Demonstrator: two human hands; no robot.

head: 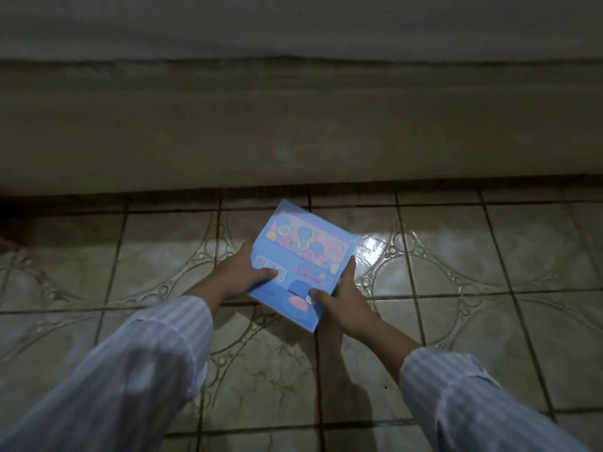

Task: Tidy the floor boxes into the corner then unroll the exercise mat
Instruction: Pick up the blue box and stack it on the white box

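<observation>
A light blue box [301,252] printed with pink and blue round shapes is held just above the tiled floor [489,272], near the base of a mattress. My left hand [241,275] grips its left edge with the thumb on the top face. My right hand [339,295] grips its right edge, thumb on top and fingers along the side. Both arms wear striped light sleeves. No exercise mat is in view.
A grey-beige mattress or bed side [293,125] runs across the whole upper half and meets the floor just behind the box. The patterned tiles are glossy with a bright reflection [372,246]. Something reddish [9,243] shows at the far left edge.
</observation>
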